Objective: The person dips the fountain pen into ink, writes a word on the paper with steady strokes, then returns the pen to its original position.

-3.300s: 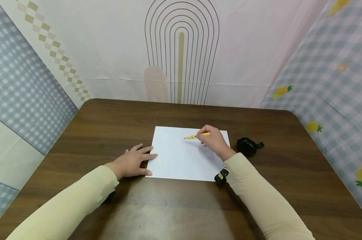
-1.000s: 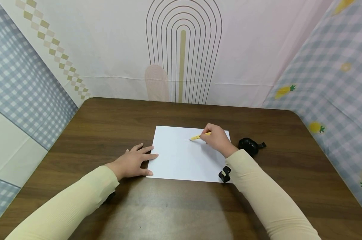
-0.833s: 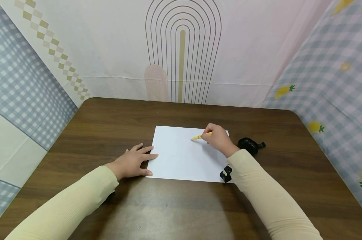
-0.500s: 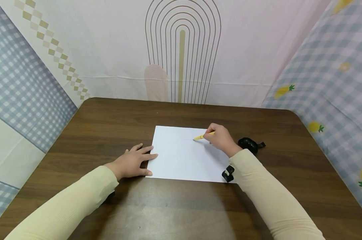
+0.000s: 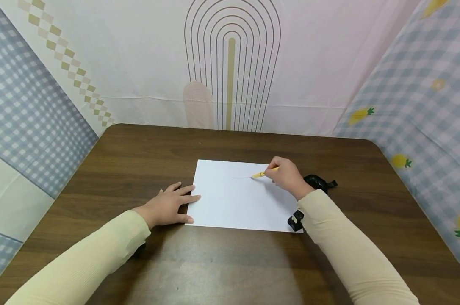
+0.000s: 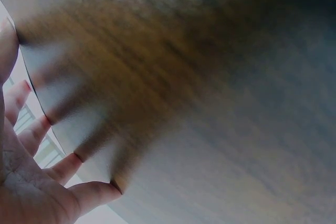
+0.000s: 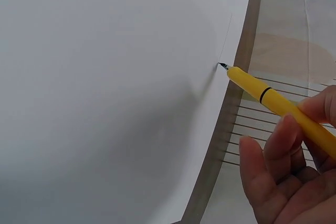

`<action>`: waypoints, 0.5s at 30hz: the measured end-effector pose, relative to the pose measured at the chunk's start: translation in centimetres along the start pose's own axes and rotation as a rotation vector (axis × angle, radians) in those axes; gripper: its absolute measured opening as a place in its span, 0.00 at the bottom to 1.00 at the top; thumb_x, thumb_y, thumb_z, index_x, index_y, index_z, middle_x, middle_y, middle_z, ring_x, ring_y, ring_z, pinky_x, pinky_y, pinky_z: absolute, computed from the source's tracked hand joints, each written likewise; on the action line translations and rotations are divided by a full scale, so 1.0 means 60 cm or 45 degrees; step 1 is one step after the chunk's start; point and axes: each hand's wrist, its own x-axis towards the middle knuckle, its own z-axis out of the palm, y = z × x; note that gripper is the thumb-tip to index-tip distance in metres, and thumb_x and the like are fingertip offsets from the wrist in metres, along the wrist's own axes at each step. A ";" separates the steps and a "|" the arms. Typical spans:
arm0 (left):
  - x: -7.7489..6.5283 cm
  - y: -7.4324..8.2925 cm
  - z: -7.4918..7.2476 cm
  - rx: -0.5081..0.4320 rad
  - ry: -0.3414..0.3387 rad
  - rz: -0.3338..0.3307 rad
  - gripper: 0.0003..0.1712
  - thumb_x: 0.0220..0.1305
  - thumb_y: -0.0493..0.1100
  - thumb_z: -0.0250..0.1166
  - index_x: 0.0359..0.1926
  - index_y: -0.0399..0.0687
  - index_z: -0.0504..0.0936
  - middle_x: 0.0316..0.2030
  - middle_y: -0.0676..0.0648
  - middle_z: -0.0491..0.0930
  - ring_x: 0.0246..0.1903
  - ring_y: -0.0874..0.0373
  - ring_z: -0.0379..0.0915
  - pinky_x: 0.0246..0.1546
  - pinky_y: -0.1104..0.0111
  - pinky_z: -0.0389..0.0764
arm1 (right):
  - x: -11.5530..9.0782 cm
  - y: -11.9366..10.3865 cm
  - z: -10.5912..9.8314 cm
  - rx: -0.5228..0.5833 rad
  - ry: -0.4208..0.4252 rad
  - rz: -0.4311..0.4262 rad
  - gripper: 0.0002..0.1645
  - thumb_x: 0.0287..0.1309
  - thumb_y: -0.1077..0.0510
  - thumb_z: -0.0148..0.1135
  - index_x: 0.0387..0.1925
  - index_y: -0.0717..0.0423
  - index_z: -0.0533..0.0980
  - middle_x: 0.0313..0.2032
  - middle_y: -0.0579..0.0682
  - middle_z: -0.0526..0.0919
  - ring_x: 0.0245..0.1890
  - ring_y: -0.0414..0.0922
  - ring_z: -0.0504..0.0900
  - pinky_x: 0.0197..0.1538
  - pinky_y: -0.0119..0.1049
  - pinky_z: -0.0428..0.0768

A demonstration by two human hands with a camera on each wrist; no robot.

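- My right hand (image 5: 287,177), right of centre in the head view, pinches the yellow pen (image 5: 264,173) between thumb and fingers.
- The paper (image 5: 230,207) lies flat on the surface (image 5: 222,262), around the middle of the frame.
- My left hand (image 5: 167,207), left of centre, is spread and grasps nothing; some fingertips rest over the paper's left edge.
- Done: one thin, nearly level line (image 5: 240,177) in the upper part of the paper, its right end meeting the nib (image 7: 224,66).
- Left: the rest of the paper I can see is bare, so I judge this an early stage of drawing or writing; whether the line is complete, I can't tell.
- A black case (image 5: 317,182), right of centre, sits partly hidden by my right arm, untouched by my fingers.
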 end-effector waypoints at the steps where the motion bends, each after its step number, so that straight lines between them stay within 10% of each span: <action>1: 0.000 0.000 0.000 0.001 0.000 0.000 0.40 0.59 0.59 0.67 0.70 0.57 0.67 0.74 0.44 0.53 0.71 0.32 0.42 0.57 0.28 0.53 | -0.001 0.001 -0.002 -0.001 0.000 0.003 0.07 0.62 0.58 0.58 0.38 0.59 0.74 0.40 0.58 0.79 0.31 0.47 0.76 0.30 0.32 0.74; 15: 0.000 0.000 0.001 0.003 0.003 -0.001 0.40 0.59 0.59 0.67 0.70 0.57 0.67 0.74 0.45 0.54 0.71 0.32 0.43 0.56 0.28 0.53 | -0.006 0.019 -0.019 -0.017 0.011 0.006 0.07 0.63 0.59 0.58 0.38 0.60 0.73 0.41 0.59 0.80 0.31 0.47 0.77 0.30 0.32 0.74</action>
